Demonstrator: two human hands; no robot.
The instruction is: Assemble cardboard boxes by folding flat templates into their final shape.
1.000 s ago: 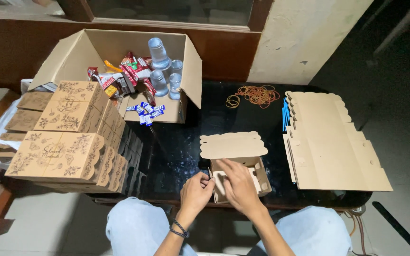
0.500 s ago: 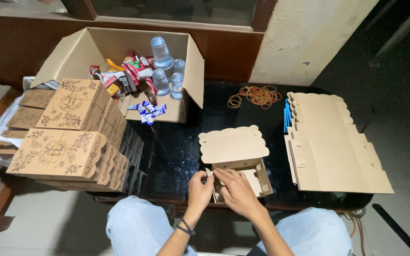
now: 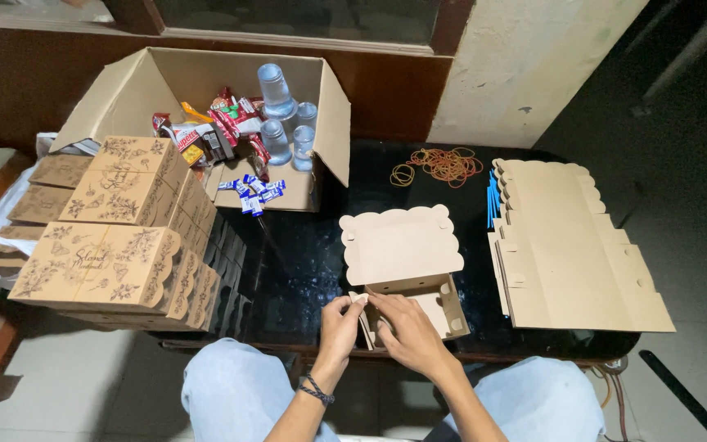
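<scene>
A large open carton stands at the back left of the dark table, holding clear water bottles, red and yellow snack packets and small blue-and-white sachets at its front edge. To its left and in front, finished brown boxes printed with flower patterns are stacked in rows along the table's left side. A loose heap of orange rubber bands lies at the back, and a pile of flat unfolded box blanks with scalloped edges fills the right side, with blue strips showing at its left edge.

The half-folded box sits at the near edge of the table, its scalloped lid raised toward the back. The left hand pinches a flap at the box's front left corner, fingers closed on the cardboard. The right hand lies just beside it, fingers curled over the front wall, touching it. Bare table shows between the box and the stacks on either side; the person's knees in light jeans sit below the table edge
</scene>
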